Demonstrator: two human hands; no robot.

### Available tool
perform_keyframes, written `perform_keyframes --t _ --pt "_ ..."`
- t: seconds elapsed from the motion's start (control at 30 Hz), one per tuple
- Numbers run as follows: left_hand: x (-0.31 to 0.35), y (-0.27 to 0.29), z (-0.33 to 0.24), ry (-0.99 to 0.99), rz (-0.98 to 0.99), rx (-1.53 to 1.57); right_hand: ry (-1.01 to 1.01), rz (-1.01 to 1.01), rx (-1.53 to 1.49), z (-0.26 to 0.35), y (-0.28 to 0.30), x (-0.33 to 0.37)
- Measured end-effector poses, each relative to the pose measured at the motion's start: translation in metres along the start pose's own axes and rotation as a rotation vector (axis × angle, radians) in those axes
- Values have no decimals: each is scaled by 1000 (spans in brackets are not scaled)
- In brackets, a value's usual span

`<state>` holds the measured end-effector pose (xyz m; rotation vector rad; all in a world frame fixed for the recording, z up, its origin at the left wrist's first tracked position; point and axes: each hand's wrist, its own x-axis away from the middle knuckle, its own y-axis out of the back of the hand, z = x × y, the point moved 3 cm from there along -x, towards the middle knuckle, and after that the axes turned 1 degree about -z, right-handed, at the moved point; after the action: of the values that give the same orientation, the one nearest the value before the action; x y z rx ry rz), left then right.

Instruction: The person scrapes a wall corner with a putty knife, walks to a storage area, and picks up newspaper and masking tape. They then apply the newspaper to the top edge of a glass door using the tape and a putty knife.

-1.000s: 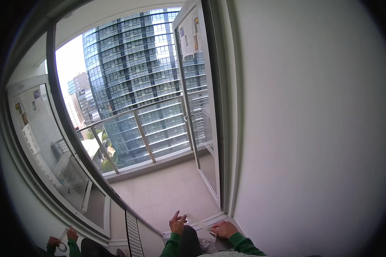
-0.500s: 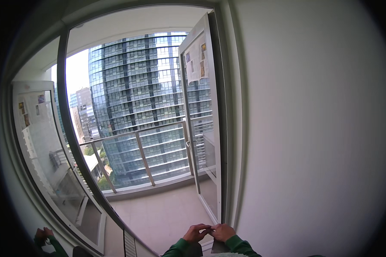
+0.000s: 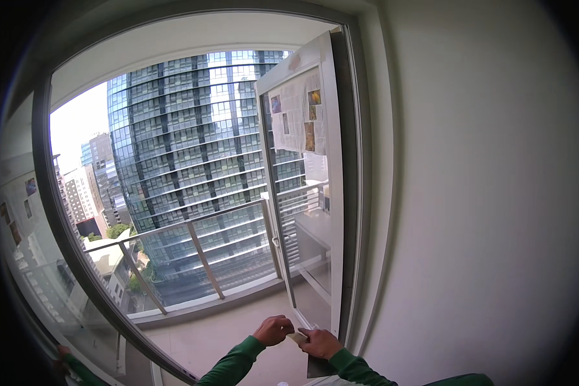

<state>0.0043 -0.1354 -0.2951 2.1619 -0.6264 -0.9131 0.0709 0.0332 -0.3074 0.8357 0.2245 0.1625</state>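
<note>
My left hand (image 3: 274, 330), in a green sleeve, is closed in a pinch at the lower middle of the head view. Beside it on the right is my right hand (image 3: 321, 344), lower and closed around a small pale yellowish thing (image 3: 296, 338) that shows between the two hands. Its kind is too small to make out. The left fingertips come up close to this thing, and whether they pinch part of it cannot be told. Both hands appear in front of the open glass door (image 3: 338, 212), near its lower end.
Paper sheets with pictures (image 3: 293, 119) hang on the door's glass. Left of it, the dark door frame (image 3: 77, 257) borders a reflecting glass panel (image 3: 45, 276). A balcony with a metal railing (image 3: 202, 248) lies beyond. A white wall (image 3: 482, 193) stands on the right.
My hands have drawn slightly apart, and the pale thing now shows between them. The view has shifted, so the door looks larger and the left panel sits nearer the rim.
</note>
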Motion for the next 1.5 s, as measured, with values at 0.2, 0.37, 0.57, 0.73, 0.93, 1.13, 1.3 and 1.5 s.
perform_keyframes --t 0.2,0.37,0.57,0.73,0.93,1.13,1.3,1.5 --pt "-54 90 -44 -66 -16 -276 -126 -135 63 37 75 -18" --pt "-64 157 -67 30 -108 -412 -151 -174 -73 46 105 -12" --pt "-66 162 -83 47 -191 -311 -111 -18 13 53 137 -27" --pt "-35 144 -54 297 -248 -774 -35 15 143 63 149 -41" --pt "-62 95 -99 443 -187 484 131 -61 217 100 178 -55" --pt "-88 106 -108 399 -262 446 143 -45 246 107 196 -73" --pt "-99 124 -98 416 -241 429 170 -95 280 117 201 -81" --pt "-86 89 -18 784 -578 956 336 -393 194 150 204 -71"
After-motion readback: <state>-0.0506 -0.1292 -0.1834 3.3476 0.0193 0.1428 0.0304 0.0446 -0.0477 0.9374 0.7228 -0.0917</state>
